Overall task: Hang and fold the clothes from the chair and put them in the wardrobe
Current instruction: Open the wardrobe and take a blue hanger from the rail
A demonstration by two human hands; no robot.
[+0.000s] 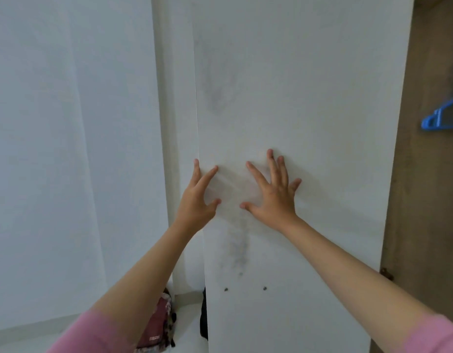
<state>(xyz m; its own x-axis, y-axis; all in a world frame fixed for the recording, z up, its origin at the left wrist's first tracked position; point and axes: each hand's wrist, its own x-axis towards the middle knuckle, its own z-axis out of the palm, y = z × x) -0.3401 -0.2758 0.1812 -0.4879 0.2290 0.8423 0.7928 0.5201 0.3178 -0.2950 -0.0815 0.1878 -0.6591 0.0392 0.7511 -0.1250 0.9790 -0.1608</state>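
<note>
A white wardrobe door (296,98) with grey smudges fills the middle of the head view. My right hand (273,194) lies flat on it with fingers spread. My left hand (198,197) is at the door's left edge, fingers apart, some curling round the edge. Neither hand holds anything. To the right of the door the brown wardrobe interior (429,200) shows, with a blue hanger (442,118) hanging inside. No clothes or chair are in view.
A white wall (67,149) stands to the left. Low down, between wall and door, a dark red patterned bag (156,324) sits on the floor. A brown hinge (386,272) shows on the door's right edge.
</note>
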